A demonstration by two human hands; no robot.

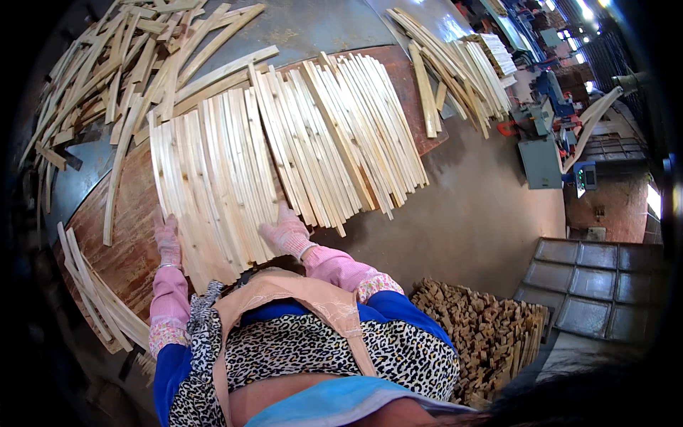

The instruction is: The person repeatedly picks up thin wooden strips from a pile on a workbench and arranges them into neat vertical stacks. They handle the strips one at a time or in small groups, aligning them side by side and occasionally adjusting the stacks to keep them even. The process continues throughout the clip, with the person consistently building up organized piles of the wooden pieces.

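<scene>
Both my hands wear pink knit gloves and rest on a fanned row of pale wooden slats [213, 178] laid side by side on a reddish-brown worktable [131, 242]. My left hand [168, 240] presses flat on the near left ends of the slats. My right hand [284, 233] lies on the near ends of the slats a little to the right, fingers spread. A second fan of thinner slats [341, 135] continues to the right on the same table. Neither hand grips a slat.
A loose heap of slats [121, 64] lies at the far left, another bundle [455, 71] at the far right. A few curved slats [92, 292] hang off the table's near left edge. A stack of short wood blocks [484, 334] stands on the concrete floor at my right. Machines [548, 135] stand beyond.
</scene>
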